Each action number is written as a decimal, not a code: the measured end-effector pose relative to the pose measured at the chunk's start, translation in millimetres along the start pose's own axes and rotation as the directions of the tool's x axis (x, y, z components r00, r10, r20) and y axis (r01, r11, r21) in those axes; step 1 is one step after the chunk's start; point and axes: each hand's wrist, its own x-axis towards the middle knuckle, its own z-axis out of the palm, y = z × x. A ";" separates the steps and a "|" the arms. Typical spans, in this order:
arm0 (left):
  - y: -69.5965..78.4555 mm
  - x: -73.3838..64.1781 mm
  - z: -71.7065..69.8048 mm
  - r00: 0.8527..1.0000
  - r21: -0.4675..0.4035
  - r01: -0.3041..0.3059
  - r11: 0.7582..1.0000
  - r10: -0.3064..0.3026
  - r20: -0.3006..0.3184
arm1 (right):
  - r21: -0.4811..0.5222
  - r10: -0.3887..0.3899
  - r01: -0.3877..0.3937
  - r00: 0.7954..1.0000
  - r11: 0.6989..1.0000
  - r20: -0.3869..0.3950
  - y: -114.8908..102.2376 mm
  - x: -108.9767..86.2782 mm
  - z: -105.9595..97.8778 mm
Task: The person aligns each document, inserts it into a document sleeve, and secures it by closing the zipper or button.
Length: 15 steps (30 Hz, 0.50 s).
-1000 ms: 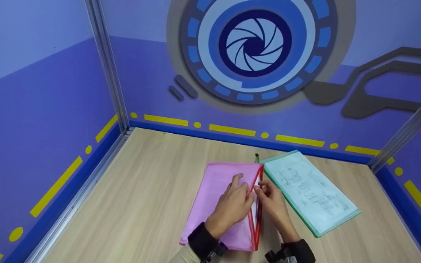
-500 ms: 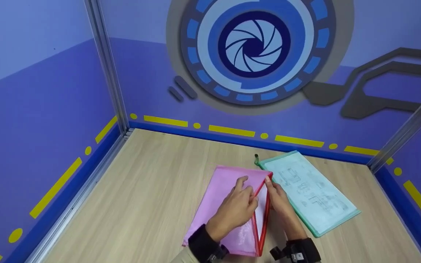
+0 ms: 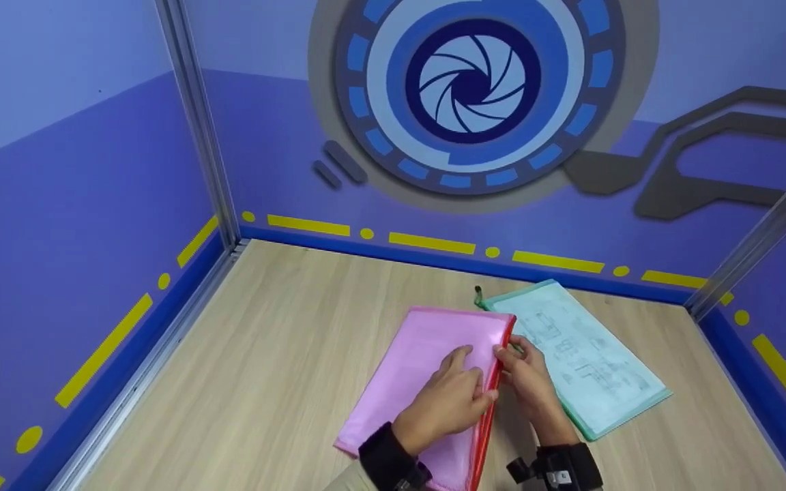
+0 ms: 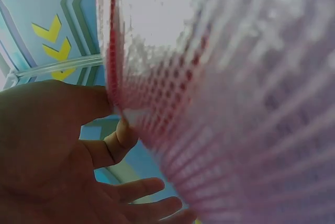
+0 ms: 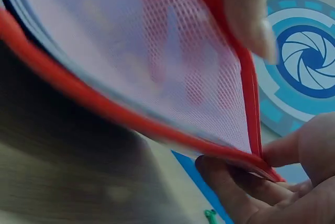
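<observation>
A pink mesh zipper pouch [image 3: 393, 382] with a red zipper edge lies slanted before me, its right side raised. My left hand [image 3: 444, 406] reaches across its top and pinches the open edge between thumb and index finger, as the left wrist view shows. Near the far corner, my right hand [image 3: 533, 382] pinches the red edge [image 5: 256, 124] with thumb and fingers. The two red edges stand apart in the right wrist view and meet at that corner, with pale sheets [image 5: 31, 12] seen edge-on inside. The zipper slider cannot be made out.
A green zipper pouch [image 3: 598, 368] with a printed sheet inside lies flat on the wooden table [image 3: 263, 354], right of the pink one and partly behind my right hand. Its dark green pull tab [image 3: 479, 296] sticks out at the back. Blue walls [image 3: 277, 150] enclose the table.
The pink pouch has shifted right, and its gap looks narrower from above. My right hand has moved from the mouth to the edge near the far corner; the left has slid slightly right.
</observation>
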 end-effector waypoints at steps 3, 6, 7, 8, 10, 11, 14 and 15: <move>-4.8 0.6 -1.8 0.999 -0.022 0.001 1.000 -0.002 -0.042 | -0.034 -0.069 0.069 0.997 0.997 -0.017 -1.4 -2.8 2.3; -11.2 1.4 -6.8 0.992 -0.034 -0.035 0.999 0.030 -0.120 | -0.170 -0.201 0.194 0.979 0.966 -0.025 -8.2 -9.7 5.0; -13.4 1.9 -8.6 0.988 -0.042 -0.051 0.998 0.045 -0.149 | -0.239 -0.254 0.241 0.967 0.941 -0.022 -11.9 -12.4 5.7; -15.0 2.6 -10.8 0.982 -0.048 -0.068 0.997 0.058 -0.179 | -0.307 -0.311 0.290 0.950 0.906 -0.019 -16.0 -15.4 6.8; -17.5 5.2 -15.9 0.966 -0.065 -0.098 0.993 0.079 -0.244 | -0.428 -0.438 0.405 0.899 0.808 0.024 -23.0 -19.4 6.9; -18.2 6.8 -18.9 0.954 -0.080 -0.114 0.990 0.087 -0.286 | -0.477 -0.503 0.465 0.863 0.746 0.054 -26.4 -21.5 6.7; -20.1 11.5 -28.8 0.902 -0.100 -0.159 0.982 0.103 -0.420 | -0.579 -0.659 0.608 0.737 0.544 0.155 -36.2 -28.5 6.4; -21.1 12.4 -32.4 0.884 -0.104 -0.175 0.979 0.109 -0.456 | -0.602 -0.693 0.639 0.696 0.479 0.188 -39.7 -31.6 6.8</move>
